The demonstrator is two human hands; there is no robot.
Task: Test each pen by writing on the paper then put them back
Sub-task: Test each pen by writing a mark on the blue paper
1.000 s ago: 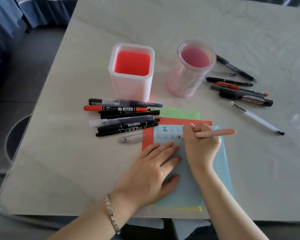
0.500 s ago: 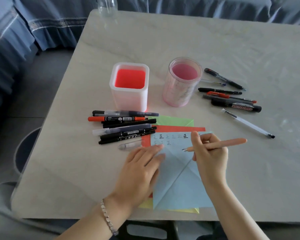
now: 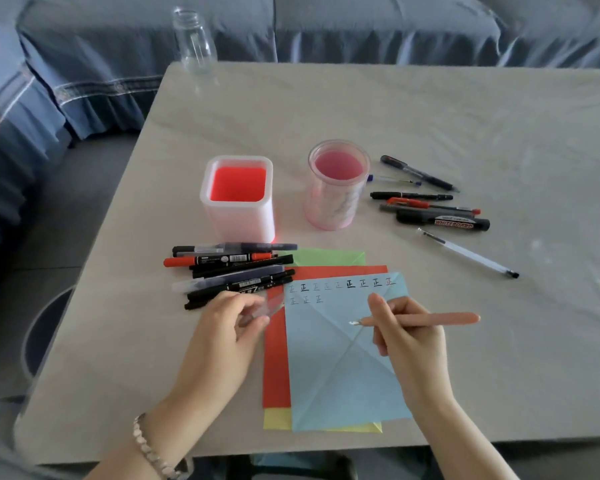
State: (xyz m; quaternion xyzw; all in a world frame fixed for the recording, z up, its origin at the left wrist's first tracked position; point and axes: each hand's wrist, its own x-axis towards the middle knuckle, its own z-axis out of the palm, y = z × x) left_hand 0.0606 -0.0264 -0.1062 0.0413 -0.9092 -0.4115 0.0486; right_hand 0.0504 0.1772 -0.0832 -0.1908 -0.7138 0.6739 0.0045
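My right hand grips a peach-coloured pen, its tip lifted just above the blue paper. Rows of written marks run along the top of that sheet. My left hand pinches a clear pen cap at the paper's left edge. Left of the paper lies a pile of black and orange markers. A square white holder with a red inside and a round pink holder stand behind the paper, both without pens.
Several pens and a whiteboard marker lie right of the pink holder, and one clear pen rests apart. Red, green and yellow sheets stick out under the blue one. A glass bottle stands at the table's far left edge. A blue sofa lies beyond.
My right hand stopped writing and lifted the pen off the paper. My left hand left the sheet and picked up the clear cap that lay beside the markers. The view tilted upward.
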